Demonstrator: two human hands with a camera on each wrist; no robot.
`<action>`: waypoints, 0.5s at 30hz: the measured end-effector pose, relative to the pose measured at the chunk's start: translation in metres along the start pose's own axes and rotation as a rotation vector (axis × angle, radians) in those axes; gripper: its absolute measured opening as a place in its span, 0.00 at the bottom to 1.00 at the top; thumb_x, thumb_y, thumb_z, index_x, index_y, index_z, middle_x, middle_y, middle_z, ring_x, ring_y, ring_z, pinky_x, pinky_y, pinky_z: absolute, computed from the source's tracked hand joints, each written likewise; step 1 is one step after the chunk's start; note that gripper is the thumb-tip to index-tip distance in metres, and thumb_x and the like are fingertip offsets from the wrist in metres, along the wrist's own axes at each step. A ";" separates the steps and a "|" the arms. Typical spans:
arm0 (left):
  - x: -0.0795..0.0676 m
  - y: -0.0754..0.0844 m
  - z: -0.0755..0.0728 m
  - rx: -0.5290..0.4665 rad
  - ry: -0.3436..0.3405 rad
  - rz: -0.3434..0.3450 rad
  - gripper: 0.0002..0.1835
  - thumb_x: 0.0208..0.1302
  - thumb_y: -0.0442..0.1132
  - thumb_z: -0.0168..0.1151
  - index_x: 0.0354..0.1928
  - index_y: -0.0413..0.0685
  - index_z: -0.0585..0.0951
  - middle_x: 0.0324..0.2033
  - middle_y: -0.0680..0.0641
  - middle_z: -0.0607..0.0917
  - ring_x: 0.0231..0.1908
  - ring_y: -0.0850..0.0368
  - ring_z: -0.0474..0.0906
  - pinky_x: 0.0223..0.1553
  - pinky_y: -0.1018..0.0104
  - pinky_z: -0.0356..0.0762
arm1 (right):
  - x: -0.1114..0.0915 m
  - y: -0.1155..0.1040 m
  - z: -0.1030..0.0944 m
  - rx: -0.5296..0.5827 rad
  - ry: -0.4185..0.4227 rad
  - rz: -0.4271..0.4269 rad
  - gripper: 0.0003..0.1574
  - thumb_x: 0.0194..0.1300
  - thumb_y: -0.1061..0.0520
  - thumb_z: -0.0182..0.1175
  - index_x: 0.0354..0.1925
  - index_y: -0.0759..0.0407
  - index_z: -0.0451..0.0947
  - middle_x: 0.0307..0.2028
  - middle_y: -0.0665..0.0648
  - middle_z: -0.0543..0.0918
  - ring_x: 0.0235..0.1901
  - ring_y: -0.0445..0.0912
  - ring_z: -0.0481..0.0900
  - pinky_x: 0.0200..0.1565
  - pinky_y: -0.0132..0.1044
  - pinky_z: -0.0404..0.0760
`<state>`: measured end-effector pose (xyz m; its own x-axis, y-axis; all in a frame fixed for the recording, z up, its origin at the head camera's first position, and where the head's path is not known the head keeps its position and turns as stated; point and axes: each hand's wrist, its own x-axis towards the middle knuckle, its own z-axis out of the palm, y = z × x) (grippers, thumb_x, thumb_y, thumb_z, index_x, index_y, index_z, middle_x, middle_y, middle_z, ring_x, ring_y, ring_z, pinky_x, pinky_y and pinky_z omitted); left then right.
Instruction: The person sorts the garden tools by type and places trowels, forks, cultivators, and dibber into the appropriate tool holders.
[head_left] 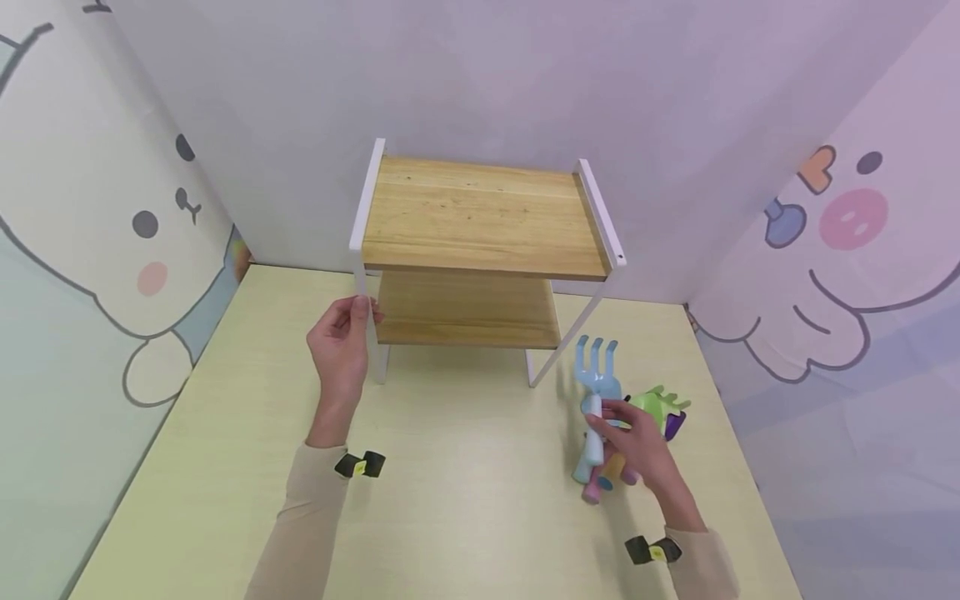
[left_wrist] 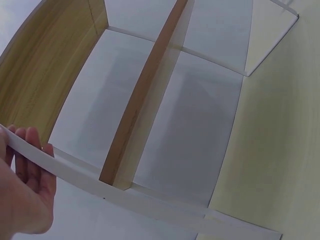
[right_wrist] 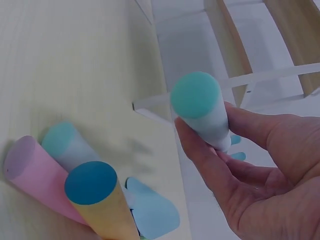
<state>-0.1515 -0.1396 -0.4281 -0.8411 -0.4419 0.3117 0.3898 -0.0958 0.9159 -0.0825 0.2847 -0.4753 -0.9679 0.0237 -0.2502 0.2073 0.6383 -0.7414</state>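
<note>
A two-tier shelf with wooden boards [head_left: 480, 217] and a white metal frame [head_left: 367, 196] stands before the back wall. My left hand [head_left: 341, 346] grips the front left post of that frame; in the left wrist view its fingers [left_wrist: 32, 155] curl round the white bar. On the right, my right hand [head_left: 637, 437] pinches a light blue toy hand rake [head_left: 593, 437] by its handle, prongs pointing away from me. The right wrist view shows the handle's teal end [right_wrist: 195, 95] between thumb and fingers, held above the table. The rake's prongs are mostly hidden there.
Beneath and beside the right hand lies a pile of toy garden tools: a green rake [head_left: 652, 406], a purple piece [head_left: 674, 425], and pink [right_wrist: 42, 177], yellow [right_wrist: 105, 210] and pale blue [right_wrist: 75, 150] handles. Printed cartoon walls [head_left: 847, 200] border the table [head_left: 450, 500].
</note>
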 end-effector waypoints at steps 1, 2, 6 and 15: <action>0.000 0.000 0.000 -0.005 -0.001 0.003 0.14 0.76 0.39 0.61 0.42 0.30 0.83 0.35 0.42 0.87 0.34 0.59 0.85 0.47 0.66 0.83 | -0.002 -0.001 -0.001 0.009 0.000 -0.003 0.40 0.70 0.39 0.66 0.66 0.66 0.73 0.56 0.64 0.83 0.47 0.52 0.85 0.51 0.40 0.81; 0.000 0.000 0.000 -0.011 -0.002 0.006 0.14 0.76 0.38 0.60 0.42 0.30 0.83 0.34 0.45 0.88 0.33 0.59 0.85 0.46 0.67 0.83 | -0.003 -0.003 -0.001 0.020 0.005 -0.004 0.40 0.70 0.40 0.67 0.66 0.66 0.73 0.56 0.65 0.83 0.46 0.51 0.85 0.49 0.39 0.82; 0.000 -0.001 0.000 -0.036 -0.006 0.025 0.13 0.76 0.37 0.60 0.41 0.29 0.83 0.33 0.46 0.87 0.33 0.59 0.84 0.45 0.68 0.83 | -0.007 -0.005 -0.003 0.107 0.006 -0.025 0.39 0.70 0.44 0.68 0.66 0.68 0.72 0.57 0.68 0.81 0.44 0.54 0.88 0.43 0.38 0.88; 0.000 -0.003 0.001 -0.085 0.000 0.021 0.12 0.75 0.36 0.61 0.41 0.30 0.83 0.33 0.45 0.87 0.33 0.58 0.84 0.46 0.68 0.83 | -0.018 -0.007 -0.007 0.169 0.038 -0.087 0.36 0.70 0.50 0.69 0.66 0.69 0.72 0.57 0.71 0.80 0.51 0.61 0.86 0.43 0.41 0.90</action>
<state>-0.1529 -0.1383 -0.4302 -0.8326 -0.4445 0.3304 0.4375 -0.1620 0.8845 -0.0675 0.2848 -0.4616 -0.9873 0.0053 -0.1589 0.1401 0.5011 -0.8540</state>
